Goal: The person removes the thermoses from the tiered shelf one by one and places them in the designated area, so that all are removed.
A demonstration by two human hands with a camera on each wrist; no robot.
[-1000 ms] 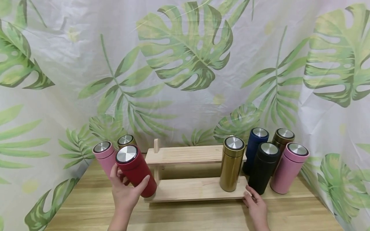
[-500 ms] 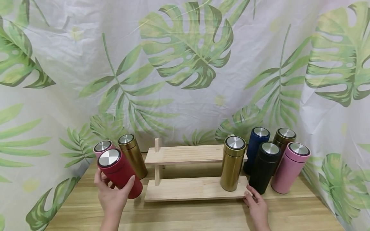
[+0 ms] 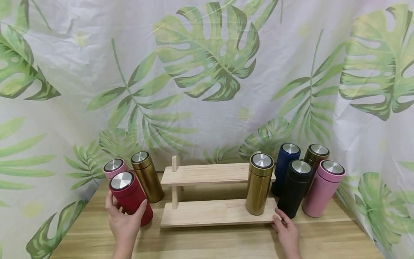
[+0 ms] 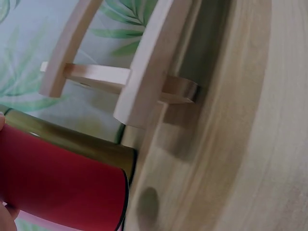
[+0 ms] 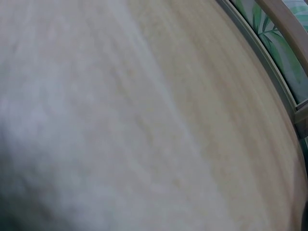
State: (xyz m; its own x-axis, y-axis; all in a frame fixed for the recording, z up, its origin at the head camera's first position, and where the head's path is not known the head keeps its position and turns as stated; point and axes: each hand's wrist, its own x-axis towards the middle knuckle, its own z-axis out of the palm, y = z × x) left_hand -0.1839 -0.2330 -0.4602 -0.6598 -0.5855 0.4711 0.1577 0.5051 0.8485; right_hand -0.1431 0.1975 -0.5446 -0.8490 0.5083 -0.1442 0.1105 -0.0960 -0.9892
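Note:
My left hand (image 3: 123, 223) grips a red thermos bottle (image 3: 129, 197) on the left, fingers and thumb round its body, its steel-topped lid leaning left. Behind it stand a pink thermos (image 3: 114, 167) and a gold thermos (image 3: 148, 180), partly covered by the red one. In the left wrist view the red bottle's base (image 4: 96, 192) is close to the tabletop. A two-tier wooden shelf (image 3: 207, 214) occupies the middle, one gold thermos (image 3: 257, 190) upright at the right of its lower board. My right hand (image 3: 286, 232) pinches that board's right end.
Right of the shelf stand a black thermos (image 3: 294, 192), a blue one (image 3: 285, 169), a bronze one (image 3: 318, 153) and a pink one (image 3: 323, 190), close together. A leaf-patterned curtain (image 3: 207, 118) hangs behind the wooden table (image 3: 207, 244).
My left hand has carried the red thermos left and down, away from the lower board's left end, uncovering the gold thermos behind. My right hand has stayed at the board's right end.

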